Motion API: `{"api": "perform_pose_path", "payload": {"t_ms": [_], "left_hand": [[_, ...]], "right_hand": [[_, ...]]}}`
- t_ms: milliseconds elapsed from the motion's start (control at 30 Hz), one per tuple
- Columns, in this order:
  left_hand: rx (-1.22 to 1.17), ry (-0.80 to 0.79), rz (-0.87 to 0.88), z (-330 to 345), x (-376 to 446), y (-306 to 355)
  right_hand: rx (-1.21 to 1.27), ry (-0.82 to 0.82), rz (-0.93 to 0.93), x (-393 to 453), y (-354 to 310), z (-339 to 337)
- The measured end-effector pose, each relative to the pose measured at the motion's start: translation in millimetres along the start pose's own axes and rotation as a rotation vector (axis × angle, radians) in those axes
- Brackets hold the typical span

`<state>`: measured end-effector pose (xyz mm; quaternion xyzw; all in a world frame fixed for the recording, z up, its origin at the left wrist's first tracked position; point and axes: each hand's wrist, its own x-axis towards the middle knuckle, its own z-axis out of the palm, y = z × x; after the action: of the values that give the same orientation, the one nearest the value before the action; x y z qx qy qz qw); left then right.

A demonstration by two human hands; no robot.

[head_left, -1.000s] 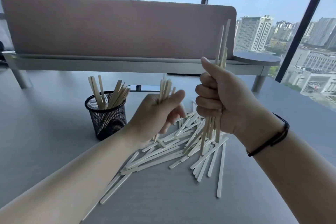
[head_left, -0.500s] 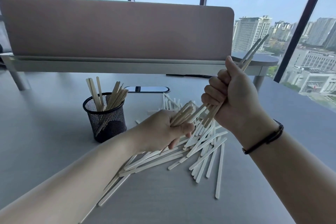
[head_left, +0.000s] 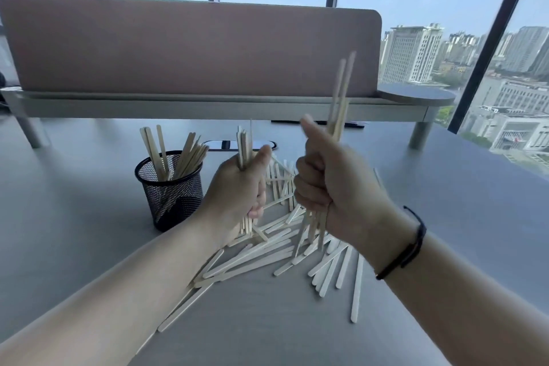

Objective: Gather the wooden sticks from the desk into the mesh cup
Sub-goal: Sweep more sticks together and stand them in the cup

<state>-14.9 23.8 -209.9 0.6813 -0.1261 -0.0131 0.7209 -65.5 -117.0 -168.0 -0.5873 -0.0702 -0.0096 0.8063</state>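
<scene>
Two hands at frame centre, each fisted round an upright bundle of thin flat pale wooden sticks. Left hand (head_left: 237,187) grips a short bundle (head_left: 244,144); right hand (head_left: 332,184) grips a taller one (head_left: 341,92), its top blurred. Stick counts per bundle cannot be told. Loose sticks (head_left: 267,258), several dozen, lie criss-crossed on the smooth grey bench (head_left: 74,232) below the hands. One black round mesh cup (head_left: 169,190), left of centre, holds roughly ten sticks leaning. One dark wristband (head_left: 407,246) on the right wrist.
</scene>
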Motion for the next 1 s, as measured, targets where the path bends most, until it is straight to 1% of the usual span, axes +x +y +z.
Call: {"api": "perform_pose_path", "payload": {"t_ms": [67,133,300,433,533,667,800,933,1000], "left_hand": [[0.006,0.068,-0.013,1,-2,1],[-0.001,0.076,-0.027,1,-4,1],[-0.009,0.029,0.049,-2,-9,-4],[-0.002,0.034,0.061,-1,-9,-7],[-0.008,0.021,0.063,1,-11,-6],[-0.021,0.035,0.017,3,-14,0],[-0.086,0.036,-0.036,4,-12,31],[-0.157,0.017,0.144,-16,-8,85],[-0.195,0.067,0.211,-37,-5,110]], "right_hand": [[-0.083,-0.072,0.005,-7,24,12],[-0.112,-0.107,-0.020,-12,42,19],[-0.240,-0.093,-0.098,-21,57,21],[-0.303,-0.071,-0.136,-23,59,20],[-0.263,-0.079,-0.110,-24,59,20],[-0.159,-0.053,-0.006,-23,58,21],[-0.116,-0.023,-0.003,-18,40,30],[0.047,-0.008,-0.047,4,16,52],[0.112,-0.009,-0.091,24,6,70]]}}
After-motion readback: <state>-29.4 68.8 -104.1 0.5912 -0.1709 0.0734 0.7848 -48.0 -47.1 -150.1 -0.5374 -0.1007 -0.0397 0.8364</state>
